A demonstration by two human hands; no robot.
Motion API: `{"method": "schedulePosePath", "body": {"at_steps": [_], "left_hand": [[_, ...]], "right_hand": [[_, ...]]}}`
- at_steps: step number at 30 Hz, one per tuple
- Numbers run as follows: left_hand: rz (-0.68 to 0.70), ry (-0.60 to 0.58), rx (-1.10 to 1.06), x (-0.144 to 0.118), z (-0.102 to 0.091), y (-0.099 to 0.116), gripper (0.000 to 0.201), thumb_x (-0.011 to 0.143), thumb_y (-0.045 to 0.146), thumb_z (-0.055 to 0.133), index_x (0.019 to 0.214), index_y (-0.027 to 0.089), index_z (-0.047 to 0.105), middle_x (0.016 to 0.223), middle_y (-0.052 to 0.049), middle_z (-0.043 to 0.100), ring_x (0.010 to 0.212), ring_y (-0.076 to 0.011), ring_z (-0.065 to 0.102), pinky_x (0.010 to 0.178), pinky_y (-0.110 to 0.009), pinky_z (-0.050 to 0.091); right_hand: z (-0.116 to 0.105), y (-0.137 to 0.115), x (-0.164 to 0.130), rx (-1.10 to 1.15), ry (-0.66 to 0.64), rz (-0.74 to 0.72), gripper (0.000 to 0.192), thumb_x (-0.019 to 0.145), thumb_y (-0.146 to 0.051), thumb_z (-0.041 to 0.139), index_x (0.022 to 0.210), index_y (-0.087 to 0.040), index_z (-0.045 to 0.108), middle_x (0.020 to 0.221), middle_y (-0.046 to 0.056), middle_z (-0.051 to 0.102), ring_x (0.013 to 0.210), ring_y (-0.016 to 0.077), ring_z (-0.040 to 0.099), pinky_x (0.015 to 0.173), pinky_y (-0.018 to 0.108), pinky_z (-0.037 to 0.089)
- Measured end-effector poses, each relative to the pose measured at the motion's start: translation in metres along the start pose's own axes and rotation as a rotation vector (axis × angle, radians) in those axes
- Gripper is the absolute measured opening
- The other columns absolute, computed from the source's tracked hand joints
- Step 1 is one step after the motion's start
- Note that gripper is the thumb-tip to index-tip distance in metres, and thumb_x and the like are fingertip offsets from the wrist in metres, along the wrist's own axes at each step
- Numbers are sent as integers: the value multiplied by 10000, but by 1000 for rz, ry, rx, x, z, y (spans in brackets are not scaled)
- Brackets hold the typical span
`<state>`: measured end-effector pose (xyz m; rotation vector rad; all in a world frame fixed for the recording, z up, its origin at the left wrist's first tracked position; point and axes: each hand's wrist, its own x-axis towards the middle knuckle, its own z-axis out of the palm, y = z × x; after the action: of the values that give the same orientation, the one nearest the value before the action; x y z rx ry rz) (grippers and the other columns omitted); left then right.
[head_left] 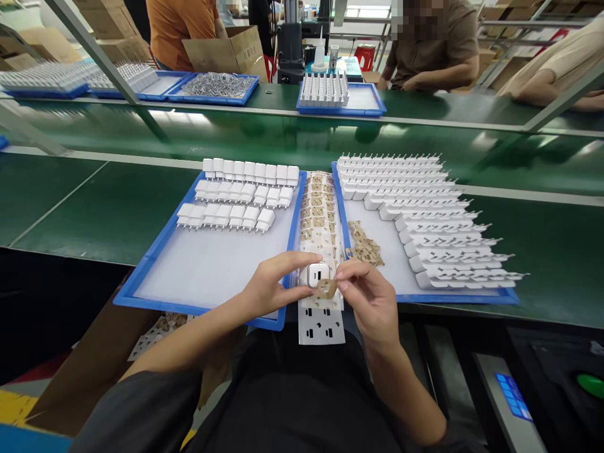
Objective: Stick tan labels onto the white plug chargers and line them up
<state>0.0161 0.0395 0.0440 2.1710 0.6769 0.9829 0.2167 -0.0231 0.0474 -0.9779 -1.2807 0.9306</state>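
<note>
My left hand (274, 283) grips a small white charger plug (317, 274) over the near edge of the bench. My right hand (365, 296) pinches a small brown sticker (326, 289) right under the plug's face. Below and behind them lies a white sticker sheet (321, 239) between two blue trays. The left tray (155, 251) holds three rows of white plugs (236, 192). The right tray (453, 297) carries several rows of plugs (425, 214) and a heap of brown backing scraps (365, 246).
A green conveyor belt (117, 129) runs across beyond the trays. Past it stand more blue trays (363, 104) with white parts, a cardboard box (226, 50) and other people at the far side. A device with a blue display (513, 396) sits at my lower right.
</note>
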Motion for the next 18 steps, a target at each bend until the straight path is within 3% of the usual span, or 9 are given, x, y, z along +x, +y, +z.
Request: {"method": "schedulePosePath", "body": {"at_steps": [5,18], "left_hand": [[47,11,11,1,0,4,488,858,301,752,1321,242,607,1213,-100,725,1123,-226,698,979,-342,568],[33,-8,13,-1,-3,3,494,858,334,752,1323,249,610,1199,-94,727,1114,-240,697,972,-360,574]], "right_hand": [[2,-1,6,-6,24,79,55,922,-235,633,916,-261,682,891,20,663,890,176,636,800,313,524],[4,-4,8,-56,12,96,51,915,-248,635,907,-251,685,869,20,676,842,176,644,763,316,543]]}}
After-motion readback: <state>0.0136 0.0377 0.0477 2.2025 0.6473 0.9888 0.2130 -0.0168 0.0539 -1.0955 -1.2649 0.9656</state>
